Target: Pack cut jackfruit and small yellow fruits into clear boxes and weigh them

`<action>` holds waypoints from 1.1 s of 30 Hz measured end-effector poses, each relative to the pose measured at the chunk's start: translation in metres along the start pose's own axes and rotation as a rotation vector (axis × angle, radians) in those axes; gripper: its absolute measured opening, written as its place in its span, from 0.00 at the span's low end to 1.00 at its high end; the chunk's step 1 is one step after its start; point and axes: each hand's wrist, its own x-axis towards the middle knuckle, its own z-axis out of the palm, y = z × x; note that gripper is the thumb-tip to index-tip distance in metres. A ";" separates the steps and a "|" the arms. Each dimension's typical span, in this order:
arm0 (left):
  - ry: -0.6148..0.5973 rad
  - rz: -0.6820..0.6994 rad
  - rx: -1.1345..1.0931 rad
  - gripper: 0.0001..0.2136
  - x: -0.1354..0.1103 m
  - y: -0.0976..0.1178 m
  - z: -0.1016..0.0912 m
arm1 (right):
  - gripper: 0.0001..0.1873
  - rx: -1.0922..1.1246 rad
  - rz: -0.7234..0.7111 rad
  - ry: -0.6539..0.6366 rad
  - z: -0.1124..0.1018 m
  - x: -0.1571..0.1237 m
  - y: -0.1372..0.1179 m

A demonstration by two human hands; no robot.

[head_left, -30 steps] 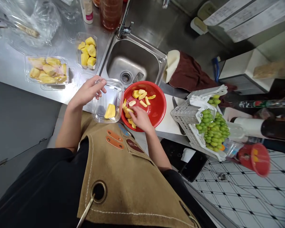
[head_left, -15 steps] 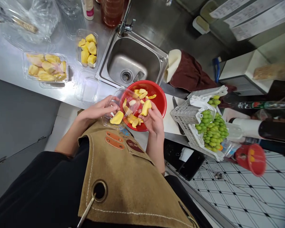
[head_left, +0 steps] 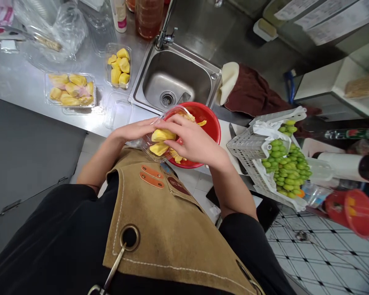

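My left hand (head_left: 137,130) grips a clear plastic container (head_left: 146,153), held tilted over the near left edge of a red basin (head_left: 214,125). One yellow jackfruit piece (head_left: 158,148) lies in the container. My right hand (head_left: 195,139) reaches across it, fingers closed on a second jackfruit piece (head_left: 163,135) just above the first. Whether this piece touches the container's wall, I cannot tell. More yellow pieces and scraps (head_left: 176,156) show in the basin, partly covered by my right hand and the container.
A steel sink (head_left: 172,73) lies behind the basin. Filled fruit boxes (head_left: 70,91) (head_left: 119,67) and an open clear box (head_left: 118,110) stand on the left counter. To the right are a knife (head_left: 233,130), a white crate (head_left: 249,141) of green grapes and a brown cloth (head_left: 252,90).
My right hand has moved left from above the basin to the container, carrying the jackfruit piece with it. My left hand still holds the container.
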 end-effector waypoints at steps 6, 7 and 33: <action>-0.061 -0.025 -0.052 0.34 0.006 -0.001 -0.002 | 0.11 -0.046 0.050 -0.077 0.002 0.017 0.014; -0.051 -0.027 -0.034 0.34 0.006 -0.001 -0.002 | 0.10 -0.049 0.059 -0.089 0.004 0.019 0.016; -0.009 0.073 0.035 0.30 -0.009 -0.019 -0.010 | 0.15 0.014 -0.092 0.360 0.004 -0.017 0.013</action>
